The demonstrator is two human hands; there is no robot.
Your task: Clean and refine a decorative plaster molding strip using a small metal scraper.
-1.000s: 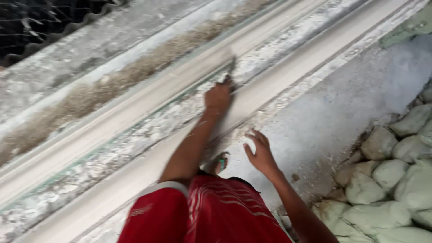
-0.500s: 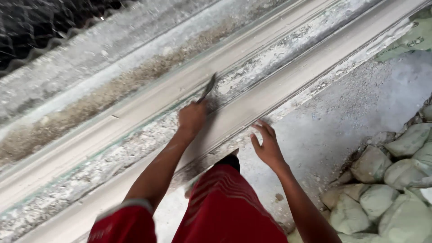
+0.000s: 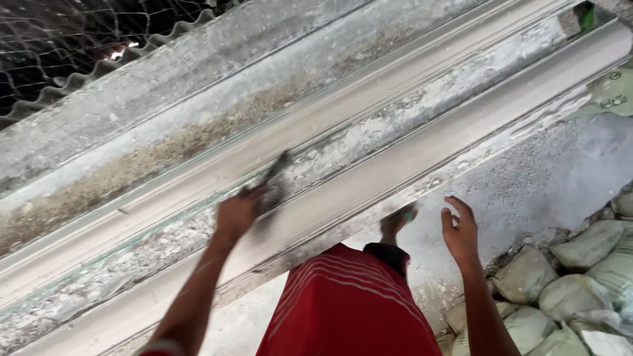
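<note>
The left hand [image 3: 239,212] has its grip closed around a dark scraper [image 3: 275,179] on the long white moulding [image 3: 409,158]. The right hand [image 3: 460,231] is open, fingers apart, above the grey floor [image 3: 560,178]

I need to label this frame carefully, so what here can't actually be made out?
- Head view: the dark tool in the left hand is motion-blurred; its kind is unclear.
- The stacked sacks run off the right edge.
- The right hand hangs open; the person's foot is partly hidden by red shorts.

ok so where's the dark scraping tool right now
In the head view, left of centre: the dark tool is in the left hand, against the long pale moulded strip.
</note>
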